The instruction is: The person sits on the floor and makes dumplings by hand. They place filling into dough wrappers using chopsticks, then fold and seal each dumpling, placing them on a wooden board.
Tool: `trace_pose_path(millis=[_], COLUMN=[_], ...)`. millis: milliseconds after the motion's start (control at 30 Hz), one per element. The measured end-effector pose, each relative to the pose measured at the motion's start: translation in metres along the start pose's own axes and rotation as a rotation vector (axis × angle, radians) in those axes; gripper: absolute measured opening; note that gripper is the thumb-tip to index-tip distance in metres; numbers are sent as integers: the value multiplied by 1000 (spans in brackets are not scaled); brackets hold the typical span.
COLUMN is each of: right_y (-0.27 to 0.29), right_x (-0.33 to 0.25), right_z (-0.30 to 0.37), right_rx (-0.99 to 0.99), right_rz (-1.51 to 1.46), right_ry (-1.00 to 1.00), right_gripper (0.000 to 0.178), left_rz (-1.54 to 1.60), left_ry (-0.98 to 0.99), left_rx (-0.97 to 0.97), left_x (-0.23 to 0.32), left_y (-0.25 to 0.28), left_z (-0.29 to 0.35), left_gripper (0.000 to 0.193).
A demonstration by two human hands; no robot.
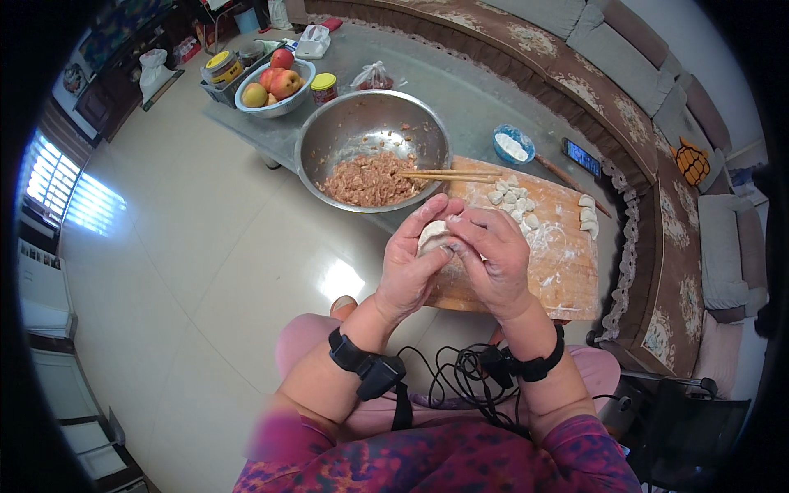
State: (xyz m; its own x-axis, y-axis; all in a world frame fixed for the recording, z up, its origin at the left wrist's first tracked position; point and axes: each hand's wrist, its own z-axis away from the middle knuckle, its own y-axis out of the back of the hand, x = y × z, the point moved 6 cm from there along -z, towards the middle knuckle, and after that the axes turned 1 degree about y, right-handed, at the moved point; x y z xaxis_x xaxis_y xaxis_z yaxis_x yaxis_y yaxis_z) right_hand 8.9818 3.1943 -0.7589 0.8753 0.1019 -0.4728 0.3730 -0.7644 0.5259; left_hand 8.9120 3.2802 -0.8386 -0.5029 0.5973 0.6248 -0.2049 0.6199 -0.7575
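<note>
Over the near left part of the floured wooden board (567,283), both hands hold one pale dumpling (432,237). My left hand (403,267) cups it from the left, thumb across its near side. From the right, my right hand (501,256) presses its fingers and thumb along the edge, hiding part of the dumpling. Small floured dough pieces (516,204) lie grouped on the board, and a short row of dumplings (588,217) rests near its right edge. Beyond my hands stands a steel bowl (312,152) with minced filling (370,179); chopsticks (460,175) reach from it over the board.
A rolling pin (562,172) lies by the board's far right edge, near a blue bowl of flour (514,146) and a phone (582,158). Farther left are a fruit bowl (274,112) and a yellow-lidded jar (325,88). Black cables (468,378) hang between my forearms.
</note>
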Motion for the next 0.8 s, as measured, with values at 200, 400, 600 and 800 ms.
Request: trace_pose_path(millis=[200,400,600,800], right_y=[3,3,6,13], right_x=[-4,2,15,29], right_z=[-4,1,11,23], right_rx=[-56,-4,-10,-13], right_rz=[105,45,-3,-4], right_ry=[102,-10,-204,-334], right_gripper=[25,17,13,8], left_rz=[-14,73,307,556], left_ry=[24,79,129,143], left_rx=[-1,37,-40,-84], left_x=[1,-2,-13,-27], left_y=[-4,-4,-5,-6], left_z=[-2,0,-5,-10], left_gripper=[65,65,54,52])
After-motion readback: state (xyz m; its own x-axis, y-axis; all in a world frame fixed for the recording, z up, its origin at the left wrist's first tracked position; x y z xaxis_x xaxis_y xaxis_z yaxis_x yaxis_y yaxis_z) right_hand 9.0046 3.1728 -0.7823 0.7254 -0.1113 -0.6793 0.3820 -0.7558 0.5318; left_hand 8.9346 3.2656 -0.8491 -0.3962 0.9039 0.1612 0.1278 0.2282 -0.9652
